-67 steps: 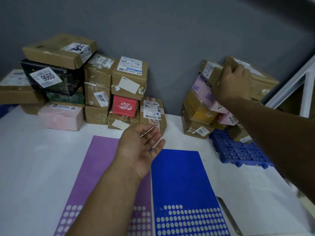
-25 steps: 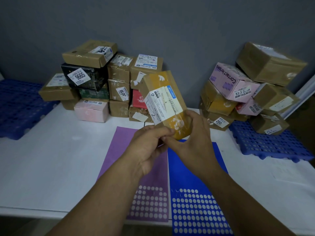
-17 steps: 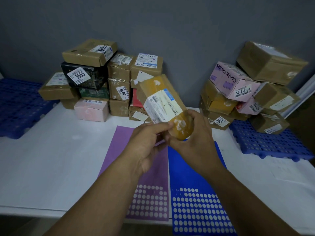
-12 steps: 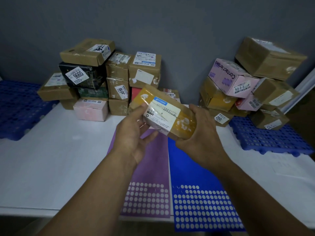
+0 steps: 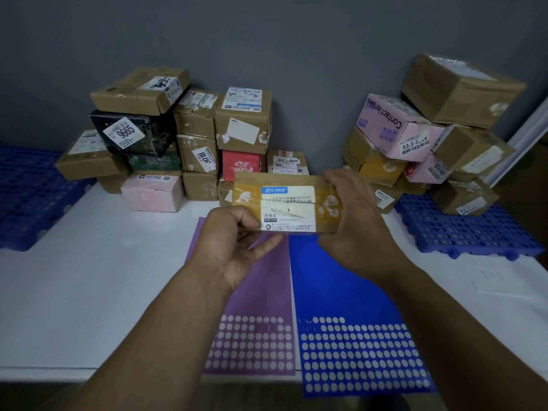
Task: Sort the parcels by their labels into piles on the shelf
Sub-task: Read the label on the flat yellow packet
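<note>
A person holds a long tan cardboard parcel wrapped in yellowish tape [image 5: 252,200] in both hands, up in the air just above the far end of a purple sheet of white round stickers [image 5: 261,295] that lies flat on the white surface [image 5: 103,277]. The parcel is level, with its white shipping label [image 5: 289,207] turned toward the person. The left hand [image 5: 234,244] has its grip on the parcel's lower left corner, thumb on the front face and fingers underneath. The right hand [image 5: 358,223] has its grip wrapped round the right end, fingers curled over the top edge. Touching the purple sheet's right side lies a blue sheet of the same stickers [image 5: 341,292]. Beyond the purple sheet and to its left, a pile of mostly brown boxes stands against the grey wall [image 5: 296,40], among them a black box labelled 9665 [image 5: 133,132] and a pale pink box [image 5: 151,194] at the bottom. Beyond and to the right of the purple sheet a looser heap leans on the wall, with a pink box printed "Contact lenses" [image 5: 394,126] near its top, partly resting on a blue plastic grid pallet [image 5: 462,232]. Another blue pallet [image 5: 26,197] lies far to the left.
</note>
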